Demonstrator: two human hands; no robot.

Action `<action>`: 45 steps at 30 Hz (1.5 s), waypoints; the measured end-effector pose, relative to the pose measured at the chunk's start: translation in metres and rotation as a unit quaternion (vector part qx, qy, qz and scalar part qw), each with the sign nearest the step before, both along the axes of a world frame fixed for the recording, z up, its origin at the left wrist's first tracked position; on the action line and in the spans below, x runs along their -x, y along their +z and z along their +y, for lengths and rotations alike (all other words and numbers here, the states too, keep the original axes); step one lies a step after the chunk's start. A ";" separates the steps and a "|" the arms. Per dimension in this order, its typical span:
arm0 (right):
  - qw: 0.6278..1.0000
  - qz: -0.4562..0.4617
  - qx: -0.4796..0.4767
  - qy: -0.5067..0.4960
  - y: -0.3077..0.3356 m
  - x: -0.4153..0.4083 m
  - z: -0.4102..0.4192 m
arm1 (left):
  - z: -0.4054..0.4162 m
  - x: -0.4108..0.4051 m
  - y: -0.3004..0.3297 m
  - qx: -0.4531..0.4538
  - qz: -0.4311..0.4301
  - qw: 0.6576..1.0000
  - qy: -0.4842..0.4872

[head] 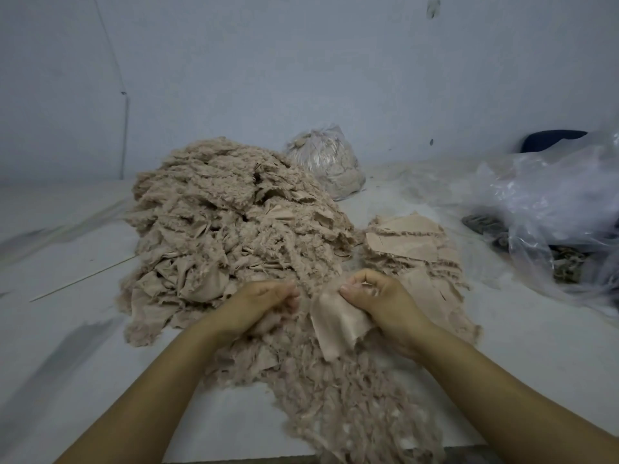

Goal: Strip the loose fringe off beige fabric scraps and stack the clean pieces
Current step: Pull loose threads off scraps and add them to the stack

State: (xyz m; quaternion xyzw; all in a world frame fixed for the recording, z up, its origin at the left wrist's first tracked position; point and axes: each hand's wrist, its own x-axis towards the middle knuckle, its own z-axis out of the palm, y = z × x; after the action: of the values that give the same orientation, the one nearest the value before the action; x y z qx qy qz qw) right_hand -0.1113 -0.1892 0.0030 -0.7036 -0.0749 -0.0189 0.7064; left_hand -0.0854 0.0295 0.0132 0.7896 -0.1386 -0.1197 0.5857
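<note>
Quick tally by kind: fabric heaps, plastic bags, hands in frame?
Beige fabric heaps: 3 (big unsorted pile, flat stack, loose fringe heap)
Plastic bags: 2 (tied bag of beige scraps, crumpled clear bag)
Hands: 2 (left hand in fringe, right hand gripping the fabric scrap)
Total: 7

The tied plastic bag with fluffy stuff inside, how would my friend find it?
Start at the big heap of fringed scraps mid-table. Look behind its right shoulder, by the wall. The clear bag is knotted shut and stuffed with beige fluff, unlike the loose crumpled plastic far right.
</note>
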 end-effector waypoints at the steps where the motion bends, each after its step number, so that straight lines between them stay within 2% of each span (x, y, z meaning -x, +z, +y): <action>1: 1.000 0.000 -0.030 -0.002 -0.001 0.000 0.003 | -0.006 0.001 -0.002 0.010 0.006 1.000 -0.006; 4: 0.996 0.000 -0.091 -0.005 -0.002 0.001 0.010 | -0.029 0.007 -0.007 0.039 0.009 0.999 -0.023; 7: 0.993 0.041 -0.100 0.054 0.000 0.001 0.007 | -0.037 0.008 -0.006 0.073 -0.044 0.995 0.046; 10: 0.985 0.115 -0.076 0.106 0.003 0.002 0.000 | -0.035 0.007 -0.001 0.019 -0.056 0.998 -0.023; 13: 0.993 0.086 -0.037 0.065 0.000 0.001 0.006 | -0.040 0.011 -0.002 0.014 -0.052 0.997 -0.052; 14: 0.996 0.072 -0.045 0.031 -0.002 0.000 0.010 | -0.042 0.012 -0.002 0.030 -0.056 0.998 -0.027; 16: 0.996 0.040 -0.066 -0.042 -0.006 -0.003 0.016 | -0.041 0.009 -0.003 0.085 -0.041 0.992 0.086; 18: 0.993 0.018 -0.063 -0.094 -0.010 -0.008 0.020 | -0.036 0.005 -0.004 0.138 -0.026 0.968 0.209; 20: 0.991 0.008 -0.053 -0.124 -0.013 -0.010 0.025 | -0.037 0.006 -0.001 0.195 0.033 0.949 0.245; 21: 0.990 -0.003 -0.054 -0.131 -0.015 -0.011 0.028 | -0.042 0.009 0.000 0.207 0.083 0.950 0.220; 23: 0.989 -0.025 -0.058 -0.132 -0.017 -0.011 0.034 | -0.059 0.019 -0.003 0.170 0.164 0.965 0.117; 25: 0.988 -0.024 -0.064 -0.136 -0.018 -0.010 0.039 | -0.077 0.029 -0.009 0.158 0.154 0.973 0.068; 28: 0.976 -0.024 -0.095 -0.194 -0.017 -0.013 0.034 | -0.087 0.033 -0.011 0.189 0.069 0.974 0.104; 31: 0.960 0.014 -0.126 -0.251 -0.017 -0.017 0.020 | -0.079 0.028 -0.014 0.159 0.043 0.979 0.121; 34: 0.958 0.021 -0.136 -0.251 -0.016 -0.016 0.009 | -0.070 0.028 -0.017 0.114 0.037 0.988 0.096; 36: 0.960 0.006 -0.113 -0.258 -0.013 -0.015 -0.004 | -0.058 0.024 -0.014 0.060 0.013 0.993 0.101; 38: 0.956 0.009 -0.073 -0.284 -0.009 -0.017 -0.028 | -0.038 0.018 -0.008 -0.012 -0.049 0.989 0.141; 40: 0.955 0.044 -0.055 -0.288 -0.006 -0.018 -0.054 | -0.014 0.010 -0.001 -0.111 -0.132 0.971 0.167; 42: 0.962 0.082 -0.005 -0.261 -0.004 -0.018 -0.072 | 0.009 0.004 0.004 -0.236 -0.196 0.938 0.161; 44: 0.960 0.094 0.099 -0.244 -0.005 -0.019 -0.083 | 0.024 -0.002 0.004 -0.374 -0.186 0.898 0.140; 45: 0.950 0.090 0.165 -0.250 -0.004 -0.019 -0.084 | 0.029 -0.005 0.003 -0.406 -0.152 0.891 0.132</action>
State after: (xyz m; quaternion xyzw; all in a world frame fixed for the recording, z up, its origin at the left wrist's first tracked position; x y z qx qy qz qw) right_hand -0.0923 -0.2730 -0.0014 -0.8052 0.1654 -0.1188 0.5569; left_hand -0.0803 0.0584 0.0158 0.9781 -0.0600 0.0347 0.1963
